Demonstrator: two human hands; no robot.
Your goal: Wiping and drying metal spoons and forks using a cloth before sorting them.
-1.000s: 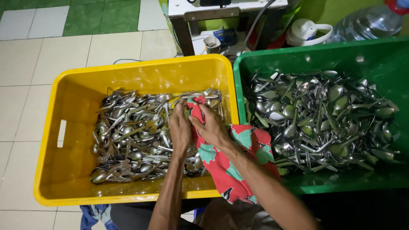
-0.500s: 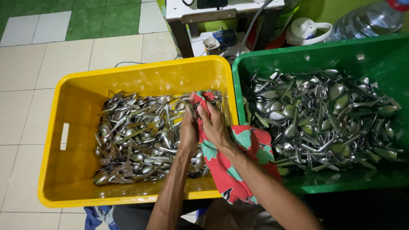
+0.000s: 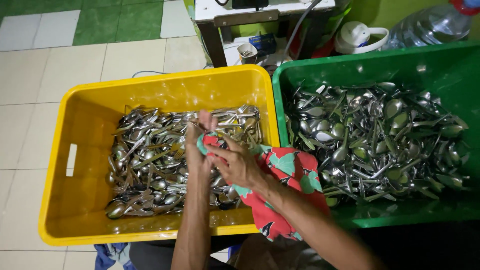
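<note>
1. The yellow crate (image 3: 75, 150) sits on the tiled floor (image 3: 30, 130), its heap of spoons and forks (image 3: 150, 170) unchanged.
2. The left hand (image 3: 197, 145) has risen a little above the heap, near the crate's right wall; its grip is closed on the red patterned cloth (image 3: 285, 180).
3. The right hand (image 3: 240, 165) has slid down the cloth and clamps it too; a utensil is probably wrapped inside, though hidden.
4. The green crate (image 3: 350, 65) of spoons is untouched, so the wiping goes on.
</note>
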